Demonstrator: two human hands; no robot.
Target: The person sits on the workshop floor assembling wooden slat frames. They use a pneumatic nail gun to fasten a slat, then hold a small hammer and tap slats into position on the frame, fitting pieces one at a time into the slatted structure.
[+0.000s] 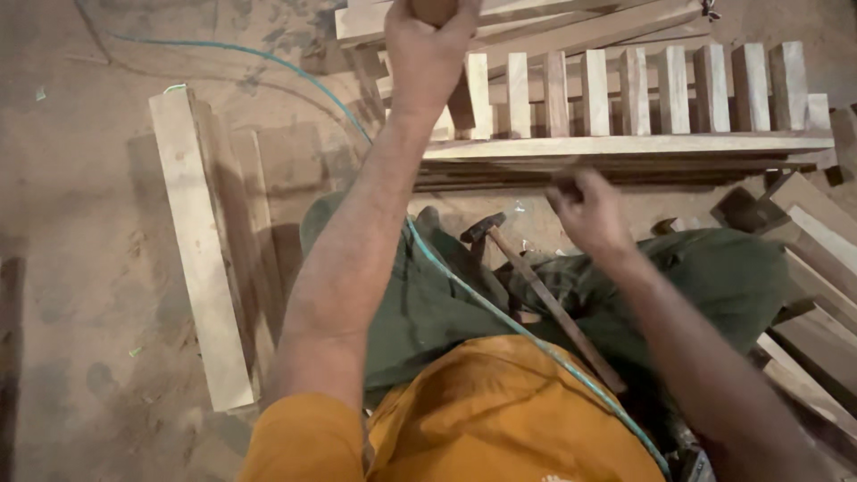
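The left hand (427,49) is raised at the top edge of the view, clenched around a rounded brown wooden object (435,9) that is mostly cut off by the frame, so its kind cannot be told; the right hand (589,212) hovers just in front of the slatted wooden frame (625,143), blurred, its fingers curled near the frame's front rail, and whether it pinches anything cannot be made out; a hammer (536,295) lies across the lap below the frame, its dark head toward the rail and its wooden handle running down under the right forearm, the end hidden; a thin teal cord (464,286) crosses the green trousers beside the hammer and trails off left of the frame over the sandy floor; a long pale plank (201,250) lies well to the left of the frame; more wooden pieces (817,295) stack to its right, cut off by the picture's edge.
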